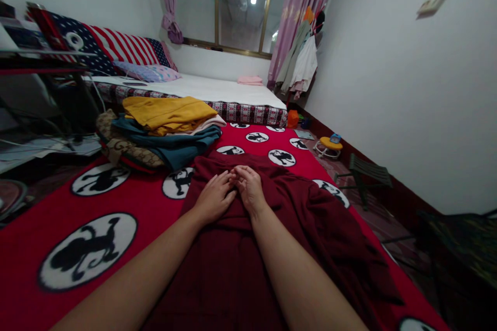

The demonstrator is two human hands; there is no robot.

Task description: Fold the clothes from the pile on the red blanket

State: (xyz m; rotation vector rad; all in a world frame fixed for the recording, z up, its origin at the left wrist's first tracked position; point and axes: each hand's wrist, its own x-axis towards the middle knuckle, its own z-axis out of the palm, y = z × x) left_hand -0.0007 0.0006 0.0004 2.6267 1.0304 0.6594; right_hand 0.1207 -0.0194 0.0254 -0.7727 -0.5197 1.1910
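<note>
Right now both my hands meet at the middle of the frame, over the upper part of the maroon garment point(298, 201). My left hand point(215, 196) lies palm down with its fingers a little spread; my right hand point(250, 189) curves inward, its fingertips beside the left's. I cannot tell whether either one pinches the cloth. The garment reaches from the centre to the bottom edge, rumpled on the right, where a loose part fans toward the lower right. Handling it well, I judge, calls for a light touch, working from the middle outward so the creases ease rather than bunch.

On the left, the red blanket point(151, 238) gives my left arm room to swing. The patterned bag point(134, 147), teal cloth point(178, 147) and yellow garment point(166, 114) sit near at upper left, so a wide sweep there could knock them. On the right, the garment nears the blanket's edge, and could slip over.
</note>
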